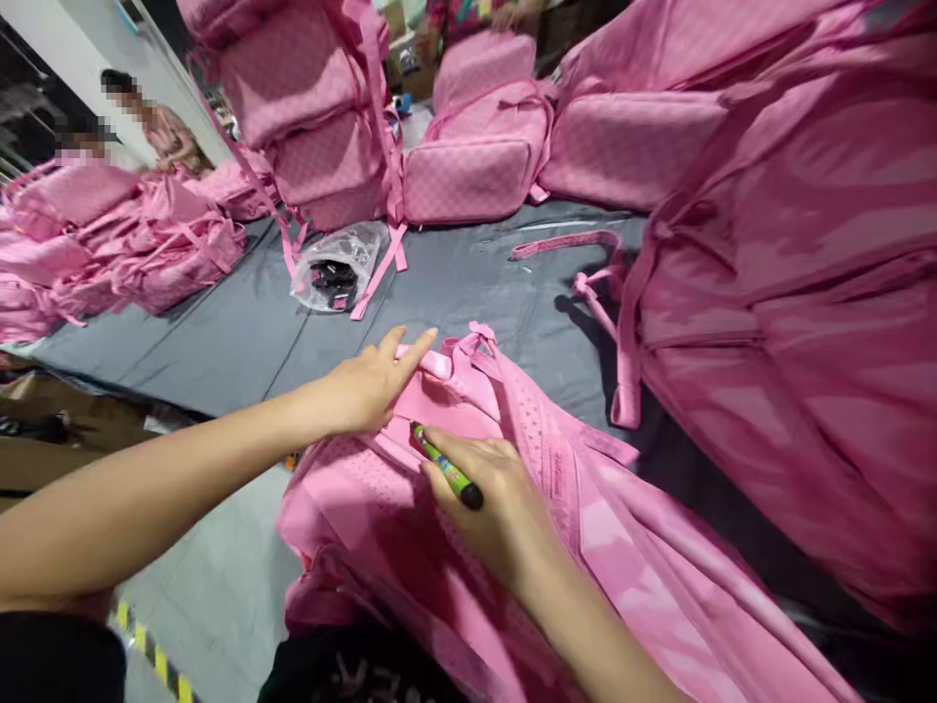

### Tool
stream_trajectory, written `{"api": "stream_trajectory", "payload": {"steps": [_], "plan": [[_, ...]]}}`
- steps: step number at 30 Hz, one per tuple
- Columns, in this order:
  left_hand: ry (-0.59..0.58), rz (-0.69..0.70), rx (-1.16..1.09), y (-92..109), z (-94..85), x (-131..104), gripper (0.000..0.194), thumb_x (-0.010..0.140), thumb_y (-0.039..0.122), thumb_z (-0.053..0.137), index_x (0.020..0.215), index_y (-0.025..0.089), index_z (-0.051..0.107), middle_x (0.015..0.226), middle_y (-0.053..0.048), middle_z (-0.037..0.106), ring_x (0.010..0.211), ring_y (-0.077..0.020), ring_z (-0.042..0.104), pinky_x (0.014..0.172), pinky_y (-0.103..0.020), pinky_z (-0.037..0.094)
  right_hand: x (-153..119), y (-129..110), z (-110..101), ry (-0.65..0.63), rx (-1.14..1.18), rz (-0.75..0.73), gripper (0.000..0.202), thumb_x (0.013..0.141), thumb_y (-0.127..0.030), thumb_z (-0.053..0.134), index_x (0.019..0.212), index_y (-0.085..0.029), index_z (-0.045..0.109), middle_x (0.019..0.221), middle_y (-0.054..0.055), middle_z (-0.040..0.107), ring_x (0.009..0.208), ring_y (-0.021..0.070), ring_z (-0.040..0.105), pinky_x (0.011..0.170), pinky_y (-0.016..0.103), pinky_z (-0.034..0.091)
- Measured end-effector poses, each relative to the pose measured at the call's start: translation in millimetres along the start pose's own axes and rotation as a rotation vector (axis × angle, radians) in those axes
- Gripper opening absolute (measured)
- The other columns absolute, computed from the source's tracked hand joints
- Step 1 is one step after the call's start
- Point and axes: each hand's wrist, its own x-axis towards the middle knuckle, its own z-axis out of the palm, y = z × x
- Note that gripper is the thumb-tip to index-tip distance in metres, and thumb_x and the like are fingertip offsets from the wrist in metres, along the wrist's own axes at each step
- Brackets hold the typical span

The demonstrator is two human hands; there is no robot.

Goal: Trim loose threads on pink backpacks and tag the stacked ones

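A pink backpack (468, 576) lies in front of me, its strap side up and its top end on the table. My left hand (366, 386) rests at the top of this bag, beside the carry handle, with its fingers stretched out and spread. My right hand (498, 493) is closed around a slim green printed pen-shaped tool (446, 464) with a rounded black end. The tool's dark tip points at the pink fabric just below my left hand. I cannot make out exactly what the tip touches.
A grey-covered table (241, 332) runs ahead. Pink backpacks (468, 176) stand along its far side, with a large one (805, 322) close on my right. A clear plastic bag (341, 268) holds black pieces. Left are heaped pink bags (117, 234) and a seated person (165, 127).
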Motion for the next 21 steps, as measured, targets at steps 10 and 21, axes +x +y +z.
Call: {"api": "stream_trajectory", "payload": {"steps": [10, 21], "plan": [[0.157, 0.138, -0.029, -22, 22.2, 9, 0.109, 0.075, 0.011, 0.062, 0.154, 0.026, -0.012, 0.155, -0.025, 0.022, 0.121, -0.0312, 0.057, 0.082, -0.031, 0.051, 0, -2, -2, -0.011, 0.026, 0.007, 0.027, 0.087, -0.016, 0.062, 0.113, -0.015, 0.067, 0.099, 0.007, 0.077, 0.08, 0.0227, 0.073, 0.076, 0.039, 0.05], [0.309, 0.246, -0.347, -41, 33.6, 11, 0.107, 0.075, 0.026, 0.073, 0.157, 0.03, 0.005, 0.154, -0.017, 0.036, 0.124, -0.0307, 0.056, 0.09, -0.034, 0.051, 7, -6, -12, -0.074, 0.002, 0.039, 0.025, 0.088, -0.021, 0.057, 0.11, -0.019, 0.069, 0.106, 0.007, 0.076, 0.092, 0.024, 0.072, 0.079, 0.041, 0.056]]}}
